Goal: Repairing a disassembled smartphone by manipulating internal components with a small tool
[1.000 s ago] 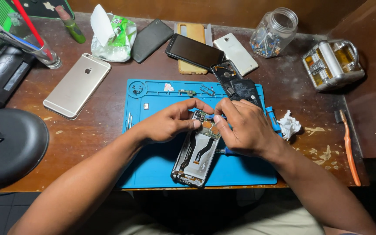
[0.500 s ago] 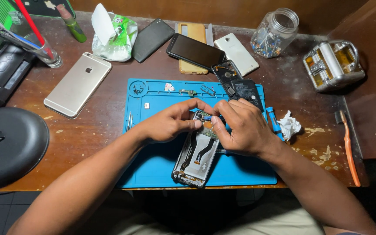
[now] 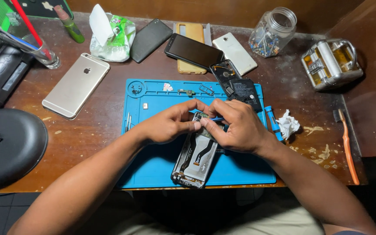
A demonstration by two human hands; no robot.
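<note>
Opened phone frame (image 3: 195, 159) lies on the blue work mat (image 3: 153, 167), tilted, its lower end close to the mat's near edge and the near edge of the counter (image 3: 101, 130). Left hand (image 3: 168, 124) and right hand (image 3: 236, 126) meet over the frame's upper end; fingers of both are curled in and pinched onto that end, tips touching each other. A thin blue tool (image 3: 216, 118) shows between the right fingers; whether it is clamped or only resting there cannot be told.

Open room: bare mat left of the frame and below the left forearm; bare mat also right of the frame, under the right wrist. Mat's far strip holds small loose parts (image 3: 188, 92). A dark opened phone with battery (image 3: 236, 85) overlaps the mat's far right corner, near the right knuckles. Crumpled tissue (image 3: 287, 123) and a blue pen-like tool (image 3: 273, 122) sit just off the mat's right edge.

Frame appearance: back cover off, silver metal inner plate, 2 black ribbon cables running lengthwise, dark rim.
</note>
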